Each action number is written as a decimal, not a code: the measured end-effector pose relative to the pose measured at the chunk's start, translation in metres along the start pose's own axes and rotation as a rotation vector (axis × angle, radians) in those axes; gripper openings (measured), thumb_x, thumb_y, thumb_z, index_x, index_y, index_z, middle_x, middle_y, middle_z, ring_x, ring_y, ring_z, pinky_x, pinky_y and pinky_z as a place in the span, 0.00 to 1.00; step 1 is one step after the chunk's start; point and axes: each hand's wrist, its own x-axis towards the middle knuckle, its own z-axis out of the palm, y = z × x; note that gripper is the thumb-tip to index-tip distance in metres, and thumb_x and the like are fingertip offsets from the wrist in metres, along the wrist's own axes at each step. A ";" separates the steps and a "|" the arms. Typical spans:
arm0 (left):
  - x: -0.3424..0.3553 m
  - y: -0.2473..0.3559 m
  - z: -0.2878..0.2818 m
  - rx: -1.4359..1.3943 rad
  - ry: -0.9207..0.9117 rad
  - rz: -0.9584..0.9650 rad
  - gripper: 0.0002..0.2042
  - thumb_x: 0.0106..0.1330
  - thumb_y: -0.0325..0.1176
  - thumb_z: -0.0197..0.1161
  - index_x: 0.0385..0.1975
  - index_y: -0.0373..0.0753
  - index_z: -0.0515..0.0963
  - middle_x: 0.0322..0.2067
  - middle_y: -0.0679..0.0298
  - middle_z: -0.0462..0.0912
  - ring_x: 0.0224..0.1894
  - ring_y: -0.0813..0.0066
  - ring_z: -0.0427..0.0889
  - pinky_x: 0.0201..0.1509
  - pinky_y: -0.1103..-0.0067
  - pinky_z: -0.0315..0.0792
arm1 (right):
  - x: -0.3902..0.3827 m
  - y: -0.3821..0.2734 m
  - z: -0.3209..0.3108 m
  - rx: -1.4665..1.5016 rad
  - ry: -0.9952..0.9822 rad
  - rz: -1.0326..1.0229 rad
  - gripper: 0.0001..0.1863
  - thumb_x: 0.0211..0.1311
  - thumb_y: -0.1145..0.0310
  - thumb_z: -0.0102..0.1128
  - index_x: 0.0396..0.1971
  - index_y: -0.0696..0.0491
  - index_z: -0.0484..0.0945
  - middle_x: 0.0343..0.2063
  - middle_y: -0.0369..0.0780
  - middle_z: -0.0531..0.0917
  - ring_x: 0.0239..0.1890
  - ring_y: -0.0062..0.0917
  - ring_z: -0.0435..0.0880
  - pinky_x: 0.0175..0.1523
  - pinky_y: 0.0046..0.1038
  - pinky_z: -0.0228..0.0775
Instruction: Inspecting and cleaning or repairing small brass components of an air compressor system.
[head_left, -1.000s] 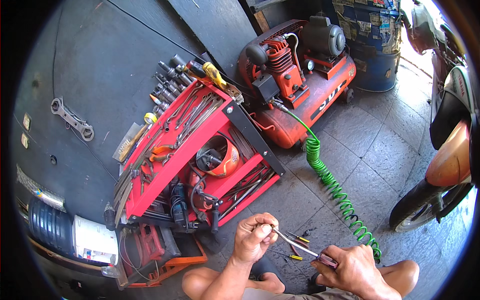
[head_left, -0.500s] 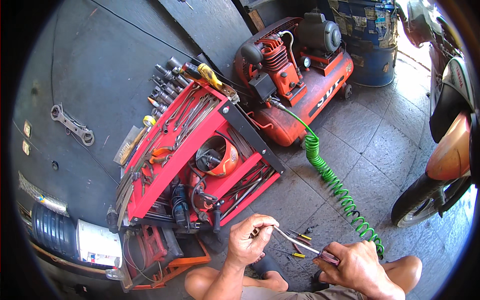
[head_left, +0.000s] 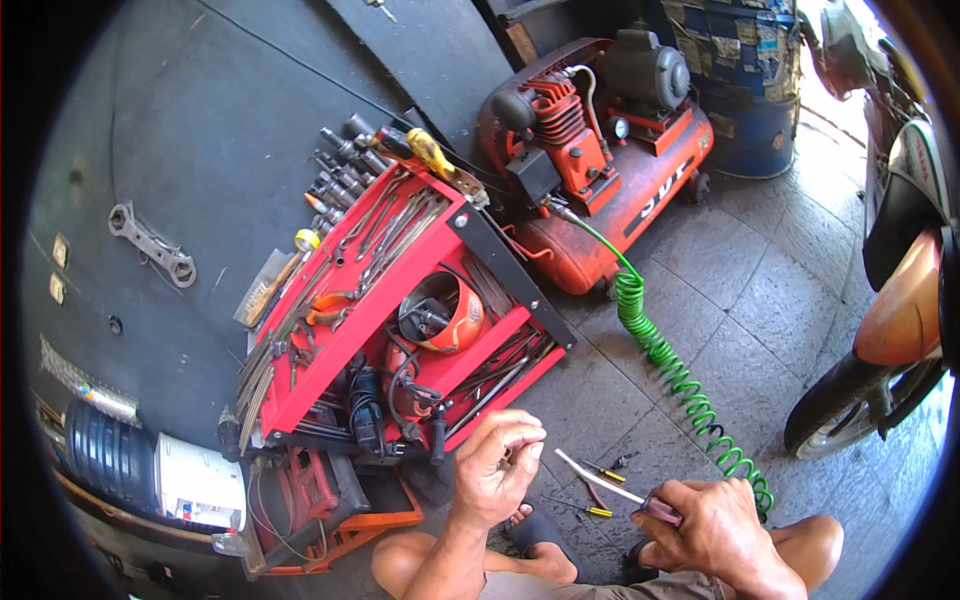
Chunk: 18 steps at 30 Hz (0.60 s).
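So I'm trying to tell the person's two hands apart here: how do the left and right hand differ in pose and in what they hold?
The left hand is raised with its fingertips pinched together on something too small to make out; the right hand sits lower and grips the dark handle of a screwdriver. The left hand is beside the red tool cart, the right hand near the end of the green coiled hose. Both are bare and over the tiled floor.
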 end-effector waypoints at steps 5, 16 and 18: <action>0.049 0.027 -0.009 0.195 0.105 0.303 0.06 0.59 0.21 0.64 0.35 0.35 0.79 0.43 0.60 0.72 0.30 0.87 0.69 0.28 0.90 0.63 | 0.004 0.012 0.008 -0.018 0.152 -0.022 0.12 0.51 0.59 0.70 0.26 0.51 0.80 0.20 0.41 0.81 0.23 0.43 0.81 0.27 0.39 0.72; 0.151 0.147 0.108 -0.403 0.042 0.766 0.09 0.57 0.20 0.66 0.36 0.41 0.81 0.39 0.63 0.74 0.30 0.83 0.67 0.28 0.86 0.62 | 0.007 0.051 0.034 -0.151 0.177 -0.002 0.19 0.62 0.44 0.55 0.33 0.45 0.78 0.17 0.45 0.81 0.21 0.45 0.82 0.26 0.45 0.75; 0.153 0.169 0.127 -0.500 0.013 0.797 0.09 0.57 0.20 0.66 0.36 0.41 0.81 0.39 0.63 0.74 0.30 0.84 0.67 0.28 0.86 0.62 | 0.003 0.045 0.026 -0.130 0.124 0.051 0.20 0.63 0.42 0.52 0.39 0.44 0.79 0.22 0.46 0.83 0.26 0.46 0.83 0.30 0.46 0.75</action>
